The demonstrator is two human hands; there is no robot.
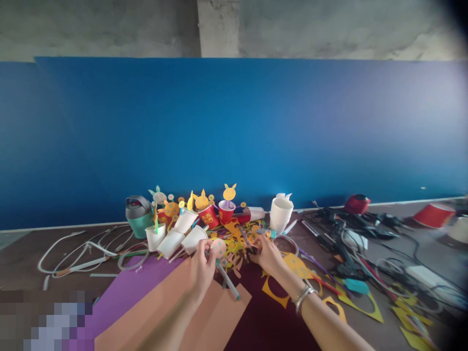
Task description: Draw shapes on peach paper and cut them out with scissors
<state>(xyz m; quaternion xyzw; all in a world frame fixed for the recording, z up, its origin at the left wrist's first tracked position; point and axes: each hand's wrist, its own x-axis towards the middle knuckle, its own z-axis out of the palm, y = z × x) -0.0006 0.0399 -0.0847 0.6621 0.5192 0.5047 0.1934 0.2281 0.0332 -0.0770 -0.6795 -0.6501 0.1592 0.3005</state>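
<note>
My left hand (pixel 204 263) pinches a round pink paper cutout (pixel 218 247) with small spots between thumb and fingers. To its right, my right hand (pixel 269 256) is closed around what looks like a pair of scissors (pixel 245 238), partly hidden by the fingers, among the paper scraps. A grey-green marker (pixel 228 280) lies just below the cutout, over a peach paper sheet (pixel 153 302). Yellow and orange paper scraps (pixel 234 229) are heaped between and behind my hands. Yellow offcuts with cut-out holes (pixel 275 293) lie under my right forearm.
Behind stand red paper cups (pixel 208 217) and tipped white cups (pixel 171 243), several bearing paper animal heads (pixel 229 193). A white cup (pixel 281 213) stands behind my right hand. A green container (pixel 139 222) and white cable (pixel 84 248) are left; dark cables (pixel 365 229) tangle right.
</note>
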